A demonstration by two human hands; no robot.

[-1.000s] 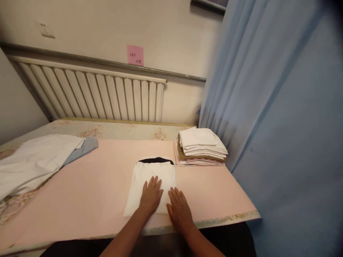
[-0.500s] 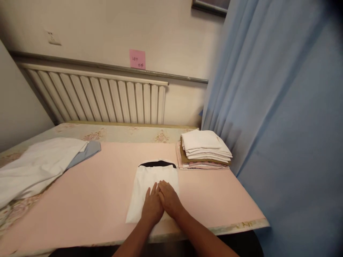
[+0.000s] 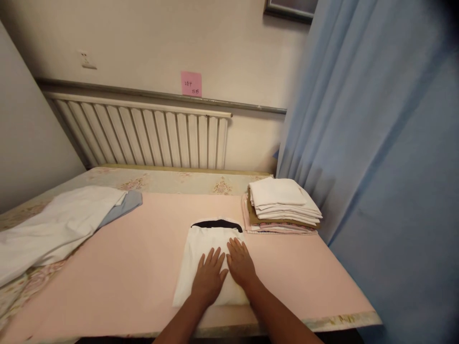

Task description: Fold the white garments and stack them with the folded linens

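A folded white garment (image 3: 201,248) with a black collar at its far edge lies on the pink table top (image 3: 125,267) in front of me. My left hand (image 3: 210,277) rests flat on its near middle, fingers stretched out. Right beside it, my right hand (image 3: 240,263) lies flat too, fingers spread and pointing away from me. Neither hand holds anything.
A stack of folded clothes (image 3: 281,205) sits at the back right by a blue curtain (image 3: 376,143). Loose white cloth (image 3: 53,229) over blue cloth (image 3: 124,205) lies at the left. A white radiator (image 3: 143,136) runs along the wall.
My right hand slid from the garment's near right corner onto its middle, next to my left hand. The view has shifted slightly, so everything sits lower and further right.
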